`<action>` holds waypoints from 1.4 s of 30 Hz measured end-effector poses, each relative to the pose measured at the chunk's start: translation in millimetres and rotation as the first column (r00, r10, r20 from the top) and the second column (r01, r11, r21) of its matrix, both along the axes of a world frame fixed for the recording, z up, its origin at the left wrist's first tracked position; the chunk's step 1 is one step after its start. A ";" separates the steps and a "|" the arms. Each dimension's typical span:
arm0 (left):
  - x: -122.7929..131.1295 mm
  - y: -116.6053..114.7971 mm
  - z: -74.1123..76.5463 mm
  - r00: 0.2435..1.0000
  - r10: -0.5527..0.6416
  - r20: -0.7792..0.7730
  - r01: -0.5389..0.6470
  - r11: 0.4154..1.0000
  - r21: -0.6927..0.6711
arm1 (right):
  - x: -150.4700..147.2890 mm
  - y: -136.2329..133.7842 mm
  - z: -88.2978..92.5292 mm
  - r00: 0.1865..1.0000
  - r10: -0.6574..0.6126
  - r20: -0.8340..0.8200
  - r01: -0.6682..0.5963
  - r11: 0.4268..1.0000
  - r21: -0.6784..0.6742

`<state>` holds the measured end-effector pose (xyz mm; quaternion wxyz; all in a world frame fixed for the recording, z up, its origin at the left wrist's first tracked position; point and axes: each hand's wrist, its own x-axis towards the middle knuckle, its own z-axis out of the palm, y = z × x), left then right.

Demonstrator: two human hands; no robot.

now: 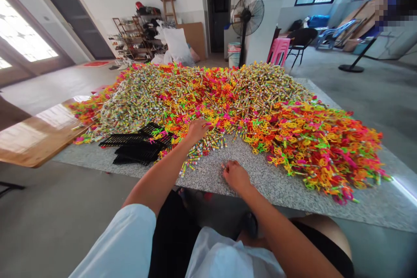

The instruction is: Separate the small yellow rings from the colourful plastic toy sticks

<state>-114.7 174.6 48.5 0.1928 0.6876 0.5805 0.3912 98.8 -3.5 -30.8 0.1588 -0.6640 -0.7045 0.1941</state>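
While the person sits at the near edge of a speckled grey slab (286,186), both forearms run out over it from white short sleeves. Left arm is the longer reach: extended forward and slightly right, wrist straight, left hand (196,129) at the front margin of the big heap of small coloured plastic pieces (228,95). Fingers are curled down into the pieces, knuckles up; whether they pinch any one piece cannot be told at this size. Right arm is bent at the elbow, forearm angling in from lower right. Right hand (235,175) rests on bare slab close to the body, well short of the heap, fingers folded under in a loose fist; something tiny shows at the fingertips on the left side, too small to name, so a hold cannot be confirmed.

Heap covers most of the slab: yellow-green stick-like pieces toward the back and left, tangled pink, orange and green loops toward the right. Scattered loose sticks (195,156) lie between the two hands. Stack of black slotted trays (137,145) sits just left of the left forearm, at the heap's edge. Wooden tabletop (35,139) adjoins the slab on the far left. Standing fan (246,15) and pink stool (278,50) behind.
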 end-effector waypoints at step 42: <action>114.0 -160.1 -12.9 0.388 0.044 0.920 0.389 0.898 -0.207 | -2.2 6.8 60.0 0.170 -0.052 -0.984 0.369 0.929 0.015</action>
